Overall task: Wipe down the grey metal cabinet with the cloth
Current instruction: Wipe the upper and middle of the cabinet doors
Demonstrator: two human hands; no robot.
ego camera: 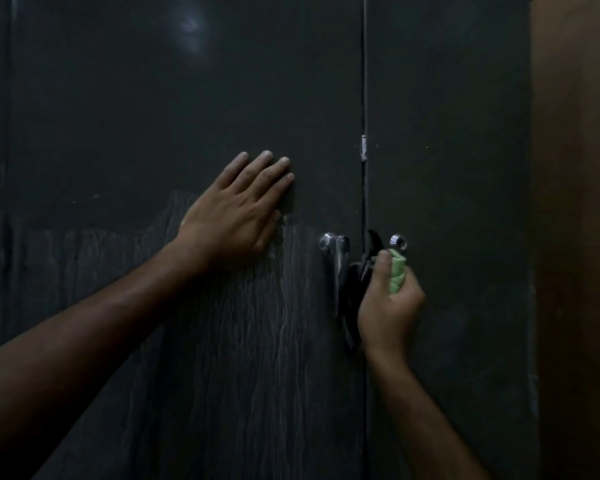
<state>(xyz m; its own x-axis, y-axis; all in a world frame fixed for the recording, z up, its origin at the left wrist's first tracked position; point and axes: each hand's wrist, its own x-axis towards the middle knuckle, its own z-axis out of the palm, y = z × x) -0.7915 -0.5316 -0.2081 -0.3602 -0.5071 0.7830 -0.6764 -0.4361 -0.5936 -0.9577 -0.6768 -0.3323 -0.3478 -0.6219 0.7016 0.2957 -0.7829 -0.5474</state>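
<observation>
**Lower left door looks wiped, right door and upper panels remain**

The grey metal cabinet (194, 98) fills almost the whole view, with its 2 doors meeting at a vertical seam (363, 98). The left hand (238, 211) lies flat and open on the left door, fingers spread, holding nothing. The right hand (390, 299) is closed around a bunched green cloth (397, 274) and presses it on the right door, just beside the seam and under a small chrome keyhole (398, 242).

On the lower part of the left door I see wet streaks (274, 323) running down, so this part is probably already wiped. The upper half of both doors looks dry and dull, and the right door shows no clear streaks. I judge the task is less than half done.

For moving, the chrome handle (338, 268) stands out just left of the cloth, and a dark strap or cord hangs between them; the cloth may catch there. To the right the door ends at a brown surface (575, 237), so sideways room is limited. Upward and downward the panel is free.
</observation>
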